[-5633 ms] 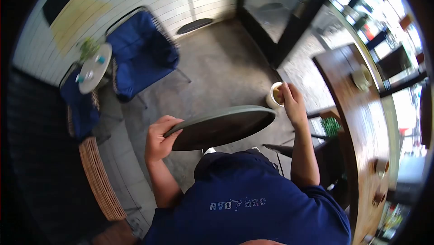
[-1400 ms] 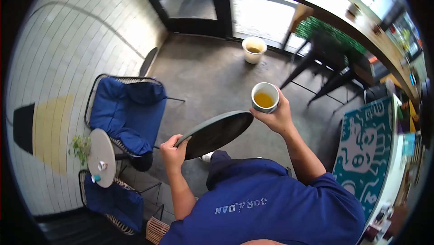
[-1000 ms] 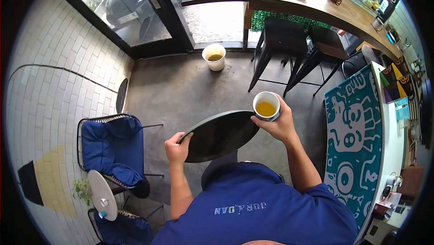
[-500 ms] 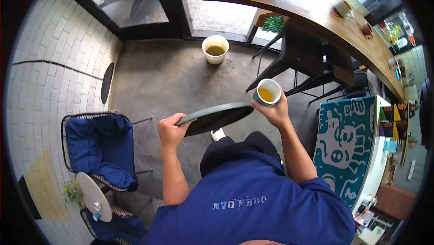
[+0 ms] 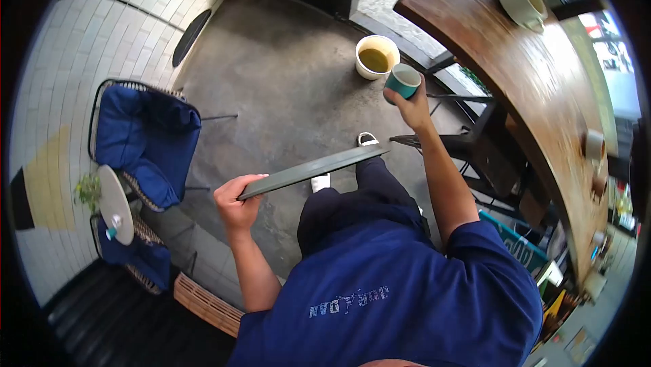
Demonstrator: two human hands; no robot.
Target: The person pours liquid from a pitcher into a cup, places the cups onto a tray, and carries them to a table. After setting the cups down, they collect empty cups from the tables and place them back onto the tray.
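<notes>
From the head camera, looking straight down over a blue shirt, the person's left hand (image 5: 234, 203) is closed around the near left edge of a dark round tray (image 5: 313, 170), thumb on top, fingers curled beneath. The tray is seen almost edge-on, tilted, its far end rising to the right above a white shoe (image 5: 367, 139).

The right hand (image 5: 412, 103) is stretched out farther off and to the right, fingers wrapped around a teal cup (image 5: 403, 82) with a pale inside. The cup tips away from the person; what it holds cannot be made out. It hangs just beside a white bucket (image 5: 377, 56) that stands on the grey concrete floor (image 5: 285, 82), with yellowish-brown liquid in it. Cup and tray are apart.

To the right a curved wooden counter (image 5: 542, 96) runs from far to near, with a pale cup (image 5: 521, 1) at its far end and small cups (image 5: 594, 145) farther along. Dark stools (image 5: 488, 157) stand beneath it.

On the left, a blue cushioned chair (image 5: 146, 140) stands against the white tiled wall (image 5: 88, 35), and nearer is a small round side table (image 5: 116, 204) with a green plant (image 5: 87, 191).
</notes>
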